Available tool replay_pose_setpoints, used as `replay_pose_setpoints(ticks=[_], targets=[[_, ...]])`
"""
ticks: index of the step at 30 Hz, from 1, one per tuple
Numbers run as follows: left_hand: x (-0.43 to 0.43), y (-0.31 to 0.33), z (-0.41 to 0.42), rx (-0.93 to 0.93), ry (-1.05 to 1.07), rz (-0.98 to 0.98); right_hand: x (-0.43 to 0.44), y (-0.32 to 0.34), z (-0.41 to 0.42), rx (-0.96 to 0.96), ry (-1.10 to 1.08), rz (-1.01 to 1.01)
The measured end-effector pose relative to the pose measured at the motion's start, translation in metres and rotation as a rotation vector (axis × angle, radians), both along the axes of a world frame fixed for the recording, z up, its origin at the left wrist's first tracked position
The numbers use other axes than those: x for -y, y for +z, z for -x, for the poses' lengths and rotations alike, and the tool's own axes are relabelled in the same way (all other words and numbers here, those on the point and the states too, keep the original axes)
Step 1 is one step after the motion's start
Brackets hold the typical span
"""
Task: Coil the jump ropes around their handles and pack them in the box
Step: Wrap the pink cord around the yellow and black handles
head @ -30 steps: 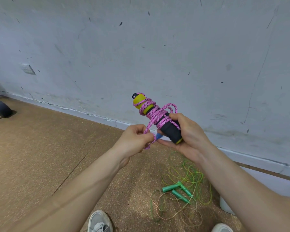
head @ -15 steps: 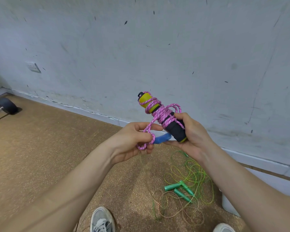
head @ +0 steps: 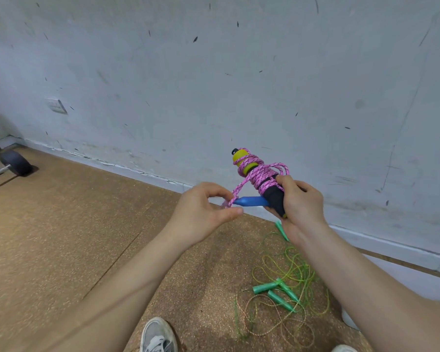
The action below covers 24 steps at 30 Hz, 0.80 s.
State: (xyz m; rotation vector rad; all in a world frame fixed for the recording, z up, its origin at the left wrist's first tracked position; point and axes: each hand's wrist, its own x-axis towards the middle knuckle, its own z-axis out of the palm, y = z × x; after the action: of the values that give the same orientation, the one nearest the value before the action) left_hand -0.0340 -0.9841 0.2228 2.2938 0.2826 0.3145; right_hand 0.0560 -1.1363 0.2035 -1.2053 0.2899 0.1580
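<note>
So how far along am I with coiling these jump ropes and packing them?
Mostly done: the pink rope is wound round the black-and-yellow handles, held by the right grip. In hand: the left grip pinches its loose end beside a blue tapered piece. Left: the green-handled jump ropes lie uncoiled on the floor, and no box is clearly in view, so packing can't be judged.
</note>
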Motion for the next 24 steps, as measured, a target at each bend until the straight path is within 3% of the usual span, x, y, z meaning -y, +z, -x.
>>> replay_pose_setpoints(ticks=[2, 4, 6, 10, 12, 16, 20, 22, 24], targets=[[0.0, -0.002, -0.002, 0.121, 0.05, -0.242, -0.001, 0.0, 0.001, 0.025, -0.04, 0.024], [0.004, -0.004, -0.003, 0.148, 0.018, -0.308, -0.003, -0.001, 0.003, 0.075, -0.076, 0.084], [0.01, -0.006, -0.003, 0.078, -0.032, -0.213, -0.004, -0.001, 0.005, 0.147, -0.112, 0.159], [0.012, -0.007, -0.008, 0.039, -0.062, 0.171, -0.002, 0.001, 0.004, 0.23, -0.156, 0.207], [0.012, -0.009, -0.011, 0.051, -0.069, 0.167, -0.003, 0.0, 0.005, 0.226, -0.131, 0.216], [0.009, -0.01, -0.017, 0.094, -0.008, 0.051, -0.005, -0.002, 0.008, 0.135, -0.021, 0.128], [0.015, -0.007, -0.021, 0.026, -0.054, -0.076, -0.009, 0.0, 0.016, 0.099, 0.09, 0.041], [0.02, -0.007, -0.02, 0.004, -0.098, -0.243, -0.006, 0.001, 0.016, 0.052, 0.134, 0.044], [0.023, -0.001, -0.018, -0.013, -0.123, -0.539, -0.001, 0.004, 0.012, 0.019, 0.18, 0.04]])
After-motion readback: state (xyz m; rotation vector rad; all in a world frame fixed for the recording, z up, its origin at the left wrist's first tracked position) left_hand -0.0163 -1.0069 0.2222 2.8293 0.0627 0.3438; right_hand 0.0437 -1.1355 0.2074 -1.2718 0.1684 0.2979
